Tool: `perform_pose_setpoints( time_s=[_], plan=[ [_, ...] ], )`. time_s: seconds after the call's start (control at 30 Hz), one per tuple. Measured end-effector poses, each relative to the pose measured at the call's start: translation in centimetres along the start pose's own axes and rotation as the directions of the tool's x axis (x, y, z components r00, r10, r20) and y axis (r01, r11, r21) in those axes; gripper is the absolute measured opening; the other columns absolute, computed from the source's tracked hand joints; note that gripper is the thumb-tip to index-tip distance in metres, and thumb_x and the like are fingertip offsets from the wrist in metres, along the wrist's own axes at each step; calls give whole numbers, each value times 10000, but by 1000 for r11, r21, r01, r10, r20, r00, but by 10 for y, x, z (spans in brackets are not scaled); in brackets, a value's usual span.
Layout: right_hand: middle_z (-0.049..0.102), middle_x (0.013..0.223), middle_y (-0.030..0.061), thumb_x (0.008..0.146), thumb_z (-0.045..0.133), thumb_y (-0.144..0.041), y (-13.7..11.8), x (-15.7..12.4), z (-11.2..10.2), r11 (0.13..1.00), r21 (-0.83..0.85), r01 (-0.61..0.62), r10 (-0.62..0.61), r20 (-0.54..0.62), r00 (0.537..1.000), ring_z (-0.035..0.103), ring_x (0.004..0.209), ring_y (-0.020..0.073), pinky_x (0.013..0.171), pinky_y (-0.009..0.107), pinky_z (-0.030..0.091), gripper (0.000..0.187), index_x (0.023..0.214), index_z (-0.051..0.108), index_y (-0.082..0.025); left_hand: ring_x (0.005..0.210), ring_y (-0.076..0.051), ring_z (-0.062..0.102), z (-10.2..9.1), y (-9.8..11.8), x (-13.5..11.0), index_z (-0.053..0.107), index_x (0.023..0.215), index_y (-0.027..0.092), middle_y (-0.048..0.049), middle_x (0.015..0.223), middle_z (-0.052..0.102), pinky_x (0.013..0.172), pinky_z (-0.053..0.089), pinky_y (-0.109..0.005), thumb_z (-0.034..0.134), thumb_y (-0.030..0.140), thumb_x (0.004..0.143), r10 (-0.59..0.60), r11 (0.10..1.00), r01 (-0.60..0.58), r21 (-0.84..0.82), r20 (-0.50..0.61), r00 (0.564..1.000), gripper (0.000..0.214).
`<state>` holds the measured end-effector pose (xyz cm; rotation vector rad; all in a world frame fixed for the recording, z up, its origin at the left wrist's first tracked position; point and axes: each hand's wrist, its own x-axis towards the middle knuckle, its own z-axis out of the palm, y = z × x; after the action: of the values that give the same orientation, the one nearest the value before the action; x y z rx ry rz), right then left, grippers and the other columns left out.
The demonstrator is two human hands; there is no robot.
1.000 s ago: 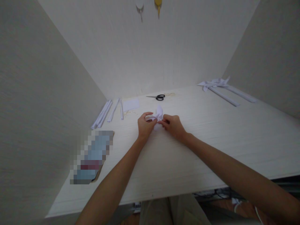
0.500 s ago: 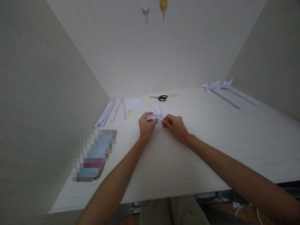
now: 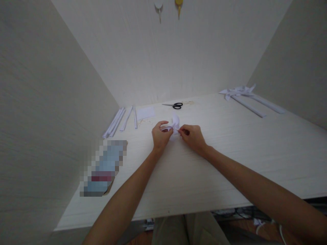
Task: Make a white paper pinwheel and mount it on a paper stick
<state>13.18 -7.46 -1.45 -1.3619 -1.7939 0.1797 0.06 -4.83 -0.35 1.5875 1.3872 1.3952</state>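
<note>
Near the middle of the white table, a small piece of folded white paper [image 3: 175, 120] with curved, petal-like flaps is held between both hands. My left hand [image 3: 161, 136] grips its left side, thumb in front and fingers curled around behind. From the right, my right hand [image 3: 192, 136] pinches a thin edge or tip of the same paper with thumb and forefinger. The fingertips cover part of the folds, so their exact shape is hidden. Beyond the hands lie black-handled scissors [image 3: 177, 105], blades pointing left.
Rolled white paper sticks [image 3: 114, 122] and a flat paper sheet [image 3: 146, 113] lie at the back left. A pixelated flat object [image 3: 106, 170] rests at left. At the back right are a folded paper piece [image 3: 237, 92] and long paper tubes [image 3: 265, 103]. Walls enclose three sides.
My right hand has shifted slightly right, its pinch now at the paper's right edge. The paper has turned a little; its upper flap stands slightly farther right. My left hand keeps its hold.
</note>
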Motion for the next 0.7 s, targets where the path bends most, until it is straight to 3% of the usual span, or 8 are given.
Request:
perform_pose_setpoints(
  time_s=[0.3,0.43,0.7],
  plan=[
    [616,570,29,731,517,-170,3,1,2,1000,19,-25,25,-27,999,515,519,119,547,228,368,145,654,638,-145,518,-116,578,0,1,1,582,803,139,7,584,600,465,427,-192,614,114,531,-42,999,41,-10,-23,999,275],
    [645,671,48,739,516,-162,4,1,2,1000,-30,-7,6,-49,999,543,593,139,593,243,384,140,678,642,-160,510,-116,573,0,2,0,584,806,137,8,572,596,455,421,-192,614,116,533,-36,999,36,-1,-12,999,276],
    [638,626,73,823,463,-253,-1,2,-3,965,-262,19,8,101,995,537,564,157,559,260,322,254,656,610,-131,493,-111,565,0,2,-1,577,818,139,10,559,591,458,422,-192,604,125,548,7,999,-7,31,7,1000,271]
  ],
)
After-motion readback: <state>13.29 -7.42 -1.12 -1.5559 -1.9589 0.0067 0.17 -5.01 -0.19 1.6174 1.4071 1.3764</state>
